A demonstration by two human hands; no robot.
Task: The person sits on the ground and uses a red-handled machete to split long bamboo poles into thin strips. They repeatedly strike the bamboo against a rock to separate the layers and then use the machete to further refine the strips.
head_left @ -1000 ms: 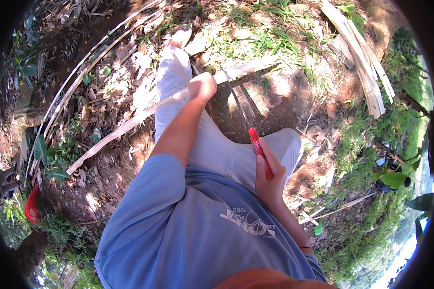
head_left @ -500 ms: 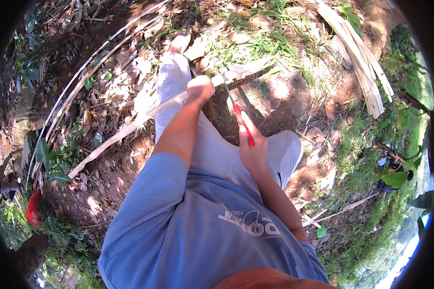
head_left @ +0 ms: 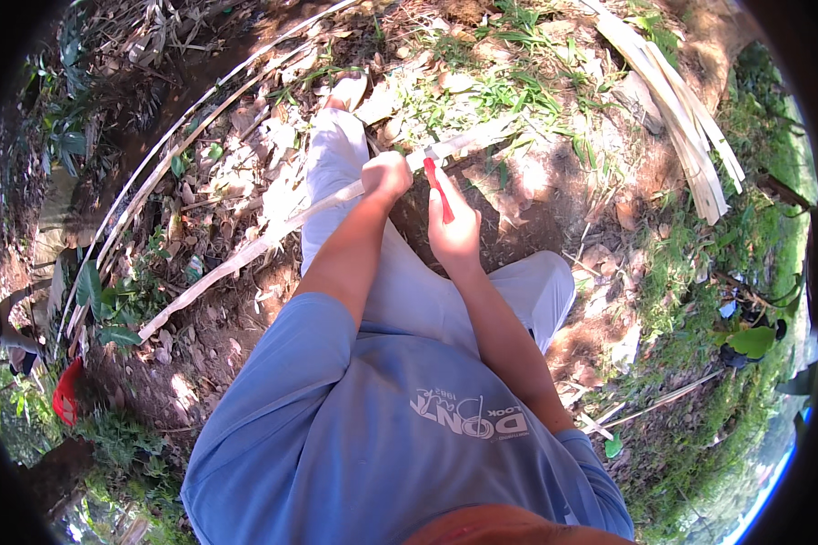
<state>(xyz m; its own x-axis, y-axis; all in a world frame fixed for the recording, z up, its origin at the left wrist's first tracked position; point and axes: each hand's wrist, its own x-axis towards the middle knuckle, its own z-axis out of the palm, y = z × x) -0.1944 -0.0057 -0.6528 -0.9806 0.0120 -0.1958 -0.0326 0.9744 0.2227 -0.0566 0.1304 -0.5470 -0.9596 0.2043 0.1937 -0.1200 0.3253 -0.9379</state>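
Behind the hands, blade of red-handled knife (head_left: 439, 189) hidden against pale strip (head_left: 245, 254)

Bundle of pale split strips (head_left: 682, 127) lying on ground upper right; thin long canes (head_left: 154, 173) curving along left; dry leaves (head_left: 245, 154) scattered over soil; grass patch (head_left: 491, 91) at top; red object (head_left: 65, 400) low left among green plants (head_left: 100, 300)

Just one view here, a fisheye on the person's head looking straight down. It's close over both forearms, with leaf-strewn ground (head_left: 245, 173) curving off toward the rim.
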